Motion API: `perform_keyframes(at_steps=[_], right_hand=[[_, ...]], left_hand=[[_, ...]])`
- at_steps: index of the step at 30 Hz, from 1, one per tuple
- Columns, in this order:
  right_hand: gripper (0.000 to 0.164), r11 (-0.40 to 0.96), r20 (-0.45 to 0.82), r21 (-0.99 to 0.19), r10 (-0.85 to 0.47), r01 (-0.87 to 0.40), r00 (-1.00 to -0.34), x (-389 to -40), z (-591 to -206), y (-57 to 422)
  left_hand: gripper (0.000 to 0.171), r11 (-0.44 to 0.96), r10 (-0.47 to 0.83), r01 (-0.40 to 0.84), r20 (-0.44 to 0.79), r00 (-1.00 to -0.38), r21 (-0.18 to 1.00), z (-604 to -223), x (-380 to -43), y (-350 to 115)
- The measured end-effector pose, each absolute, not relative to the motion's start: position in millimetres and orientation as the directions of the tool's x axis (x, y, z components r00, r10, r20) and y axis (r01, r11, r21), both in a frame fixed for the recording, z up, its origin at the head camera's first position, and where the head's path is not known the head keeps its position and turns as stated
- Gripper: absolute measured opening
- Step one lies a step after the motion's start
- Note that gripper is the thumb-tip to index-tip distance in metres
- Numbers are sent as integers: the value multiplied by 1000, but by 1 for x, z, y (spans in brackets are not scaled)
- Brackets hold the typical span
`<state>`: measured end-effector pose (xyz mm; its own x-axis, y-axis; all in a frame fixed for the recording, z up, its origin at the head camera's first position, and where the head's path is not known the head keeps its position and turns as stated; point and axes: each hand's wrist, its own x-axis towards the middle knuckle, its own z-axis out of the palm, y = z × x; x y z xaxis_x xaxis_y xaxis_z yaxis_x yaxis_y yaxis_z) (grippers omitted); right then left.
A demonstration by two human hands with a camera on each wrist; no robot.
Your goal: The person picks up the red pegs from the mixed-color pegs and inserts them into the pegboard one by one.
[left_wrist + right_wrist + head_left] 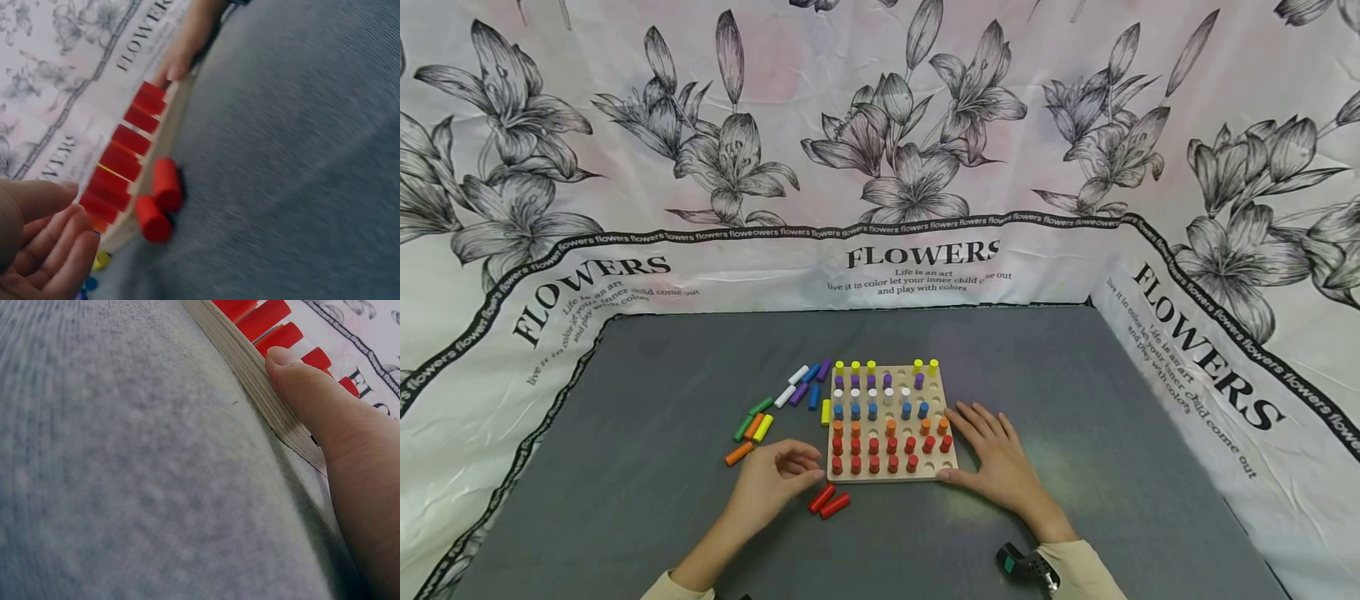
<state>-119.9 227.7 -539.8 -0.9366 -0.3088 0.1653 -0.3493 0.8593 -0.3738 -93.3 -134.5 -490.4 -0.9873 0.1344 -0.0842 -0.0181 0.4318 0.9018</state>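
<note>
A wooden peg board (891, 478) lies on the table with rows of yellow, purple, white, blue, orange and red pegs standing in its holes. Several holes show bare, among them two at the right end of the front red row. My left hand (772, 479) hovers beside the board's front left corner, fingers loosely bent, and no peg is visible between thumb and fingers in the left wrist view. Two loose red pegs (167, 184) lie just in front of that corner. My right hand (996, 458) rests along the right edge, fingers spread, its thumb (294, 375) on the front right corner.
Left of the board lie several loose pegs: green (743, 427), orange (739, 453), yellow (763, 428), white (785, 396), purple (799, 394) and blue (814, 397). A grey cloth (662, 433) covers the table. Flower-printed sheeting (917, 275) stands at the back and sides.
</note>
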Motion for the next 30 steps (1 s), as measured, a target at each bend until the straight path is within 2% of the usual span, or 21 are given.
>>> perform_keyframes(at_steps=[7,13,18,30], right_hand=[[95,854,170,-380,-314,-356,-934,-119,-540,227],[95,853,154,-387,-316,-351,-936,-118,-540,227],[95,855,155,-380,-316,-352,-936,-118,-539,226],[95,855,161,-382,-311,-350,-937,-119,-539,227]], left_hand=[[23,533,185,25,-88,-979,846,-503,-94,-138],[20,586,292,73,-126,-948,807,-505,-92,-139],[18,615,353,110,-148,-924,781,-501,-94,-137],[11,632,404,154,-154,-902,759,-501,-95,-135]])
